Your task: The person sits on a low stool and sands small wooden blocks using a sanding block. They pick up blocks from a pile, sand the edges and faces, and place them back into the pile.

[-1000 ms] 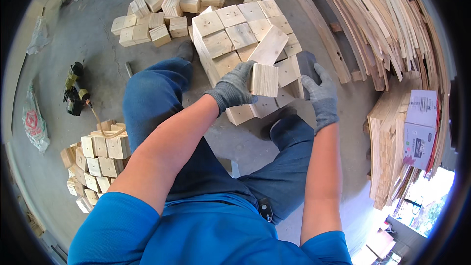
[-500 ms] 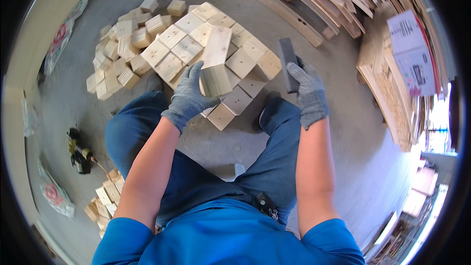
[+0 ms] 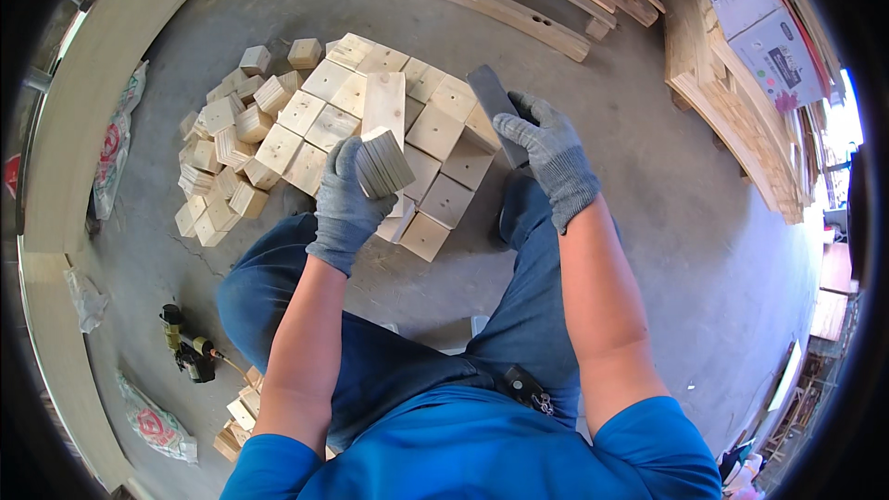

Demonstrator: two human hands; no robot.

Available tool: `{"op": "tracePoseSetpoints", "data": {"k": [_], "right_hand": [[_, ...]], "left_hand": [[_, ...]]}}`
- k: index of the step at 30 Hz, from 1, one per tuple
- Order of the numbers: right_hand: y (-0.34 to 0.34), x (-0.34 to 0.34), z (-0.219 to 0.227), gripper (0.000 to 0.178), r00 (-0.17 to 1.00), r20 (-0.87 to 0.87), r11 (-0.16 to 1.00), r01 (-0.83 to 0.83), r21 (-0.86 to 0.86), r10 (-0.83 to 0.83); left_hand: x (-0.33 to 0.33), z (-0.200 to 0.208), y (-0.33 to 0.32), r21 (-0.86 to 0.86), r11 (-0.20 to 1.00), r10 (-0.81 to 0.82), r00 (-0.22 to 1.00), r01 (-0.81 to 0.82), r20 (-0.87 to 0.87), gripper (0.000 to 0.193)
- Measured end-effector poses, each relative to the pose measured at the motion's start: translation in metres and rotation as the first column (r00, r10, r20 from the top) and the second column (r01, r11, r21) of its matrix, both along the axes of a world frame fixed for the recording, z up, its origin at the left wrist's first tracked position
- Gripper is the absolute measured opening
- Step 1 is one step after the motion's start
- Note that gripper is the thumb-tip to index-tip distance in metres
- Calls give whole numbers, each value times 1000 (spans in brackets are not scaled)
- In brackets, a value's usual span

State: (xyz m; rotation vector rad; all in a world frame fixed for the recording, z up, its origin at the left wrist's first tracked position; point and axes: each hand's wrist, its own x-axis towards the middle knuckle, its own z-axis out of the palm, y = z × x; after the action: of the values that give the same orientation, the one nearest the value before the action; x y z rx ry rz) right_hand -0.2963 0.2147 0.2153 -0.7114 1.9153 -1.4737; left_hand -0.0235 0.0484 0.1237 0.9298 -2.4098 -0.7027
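Note:
My left hand (image 3: 349, 199), in a grey knit glove, is closed on a pale laminated wood block (image 3: 385, 162). The block's layered end faces me, and its long top runs away over the other blocks. In my right hand (image 3: 548, 143), also gloved, is a dark grey flat rectangular block (image 3: 491, 104), gripped by the thumb and fingers and tilted. It hovers near the right corner of a table-like cluster of square wood blocks (image 3: 331, 128), apart from the wood in my left hand. Small nail-like marks dot several of the cluster's tops.
Loose wood blocks (image 3: 220, 114) are heaped left of the cluster. A green-and-black power tool (image 3: 188, 348) lies on the floor at left, near more small wood pieces (image 3: 243, 412). Long boards (image 3: 463, 2) lie at the back. A cardboard box (image 3: 767, 28) rests on stacked panels (image 3: 732, 116) at right.
My left hand has turned the wood block so its layered end shows more. My right hand has come left and tilted the dark grey block. The whole view has shifted slightly.

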Motion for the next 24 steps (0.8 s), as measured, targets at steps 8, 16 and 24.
{"op": "tracePoseSetpoints", "data": {"k": [8,16,24], "right_hand": [[-2,2,-9,59,999,-6,999,-35,-5,35],[-2,5,-12,59,998,-44,999,-36,35,37],[0,8,-23,60,998,-54,998,-26,51,29]], "left_hand": [[19,-25,7,-185,981,-77,993,59,-91,103],[38,-24,26,-251,958,-165,983,141,-81,57],[44,-20,30,-193,972,-152,986,136,-67,78]]}}
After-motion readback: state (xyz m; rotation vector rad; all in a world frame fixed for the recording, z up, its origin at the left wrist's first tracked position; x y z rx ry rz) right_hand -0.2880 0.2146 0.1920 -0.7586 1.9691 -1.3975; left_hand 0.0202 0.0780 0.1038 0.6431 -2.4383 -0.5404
